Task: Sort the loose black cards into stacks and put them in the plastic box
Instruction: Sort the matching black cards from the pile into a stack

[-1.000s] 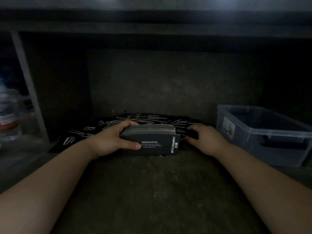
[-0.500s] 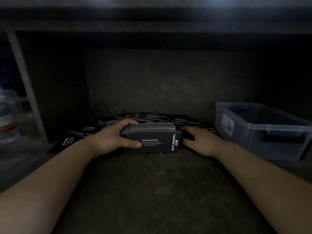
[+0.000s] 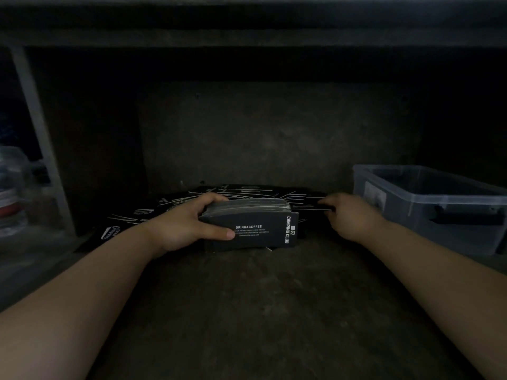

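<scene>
Head view, dim light. The left hand (image 3: 189, 226) grasps a thick stack of black cards (image 3: 255, 229) just below frame centre: the thumb lies across the near face and the fingers curl over the top far edge. The stack stands on its long edge on the dark worktop (image 3: 260, 311), and its near face reads "DRINK&COFFEE", with "CAMPING CLUB" printed sideways at the right end. Loose black cards (image 3: 142, 215) lie flat and overlapping on the worktop behind the stack, spreading from 9 o'clock round through 12 o'clock to about 2 o'clock of it, with white edges and white print showing. The right hand (image 3: 348, 215) sits at 3 o'clock of the stack, apart from it, back of the hand up, with its fingers (image 3: 327, 208) curled toward the right end of the loose spread. The hand is motion-blurred, so whether it pinches a card cannot be told. The plastic box (image 3: 406, 220), translucent and lidless, stands on the worktop at 3 o'clock beyond the right hand, near the wrist, with a pale label (image 3: 374, 194) on its left end wall and a dark handle recess on its near side. Its contents cannot be made out. At 9 o'clock, past a pale upright post (image 3: 38, 133), blurred clear containers (image 3: 13, 193) stand at the frame edge. A dark panel closes the back at 12 o'clock.
</scene>
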`<move>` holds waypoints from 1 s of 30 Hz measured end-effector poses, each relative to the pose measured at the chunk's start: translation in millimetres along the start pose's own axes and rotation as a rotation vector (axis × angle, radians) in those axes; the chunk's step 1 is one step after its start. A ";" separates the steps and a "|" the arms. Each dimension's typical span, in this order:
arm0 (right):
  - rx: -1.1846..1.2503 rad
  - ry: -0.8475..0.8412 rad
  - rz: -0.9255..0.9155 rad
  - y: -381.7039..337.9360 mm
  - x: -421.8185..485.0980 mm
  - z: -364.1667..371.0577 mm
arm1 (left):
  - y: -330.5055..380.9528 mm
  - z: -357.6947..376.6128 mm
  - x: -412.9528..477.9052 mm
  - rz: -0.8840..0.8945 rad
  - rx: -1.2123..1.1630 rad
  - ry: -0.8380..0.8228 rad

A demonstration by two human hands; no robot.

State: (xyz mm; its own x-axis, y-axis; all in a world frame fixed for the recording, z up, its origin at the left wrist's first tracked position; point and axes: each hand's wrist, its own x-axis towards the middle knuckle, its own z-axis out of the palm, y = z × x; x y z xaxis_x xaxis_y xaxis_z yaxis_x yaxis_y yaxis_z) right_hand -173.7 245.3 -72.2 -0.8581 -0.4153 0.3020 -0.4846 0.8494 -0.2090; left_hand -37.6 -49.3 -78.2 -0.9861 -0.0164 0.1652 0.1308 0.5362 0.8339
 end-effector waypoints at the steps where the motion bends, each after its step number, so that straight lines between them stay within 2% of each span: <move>1: 0.007 -0.055 0.032 0.3 -1.8 0.7 | 0.2 -0.1 0.2 -0.003 0.004 0.000; 4: 0.008 -0.195 0.078 -2.6 -4.5 0.8 | 1.5 0.0 -1.1 -0.010 0.003 0.007; 7: -0.005 -0.186 0.117 -7.0 -3.2 -9.2 | 4.0 1.2 -2.6 -0.011 -0.005 0.008; 11: -0.045 -0.118 0.075 -4.8 -5.8 -13.1 | 6.3 2.1 -3.6 -0.013 -0.004 0.009; 16: -0.008 -0.271 0.073 -2.1 -9.1 -10.4 | 8.0 2.1 -4.7 -0.013 -0.013 -0.002; 20: -0.028 -0.156 0.057 -5.5 -11.4 -21.5 | 7.4 0.7 -4.5 -0.031 -0.004 -0.011; 30: -0.120 -0.058 0.000 -10.6 -15.9 -37.5 | 7.2 1.6 -4.6 -0.023 -0.016 -0.014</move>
State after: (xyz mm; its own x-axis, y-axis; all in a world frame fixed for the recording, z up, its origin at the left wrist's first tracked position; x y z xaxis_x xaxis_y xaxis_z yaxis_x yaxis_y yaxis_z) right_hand -148.6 255.1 -39.9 -0.8680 -0.4306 0.2474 -0.4640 0.8807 -0.0951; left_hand -32.3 -44.0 -73.7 -0.9903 -0.0165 0.1381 0.1093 0.5219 0.8460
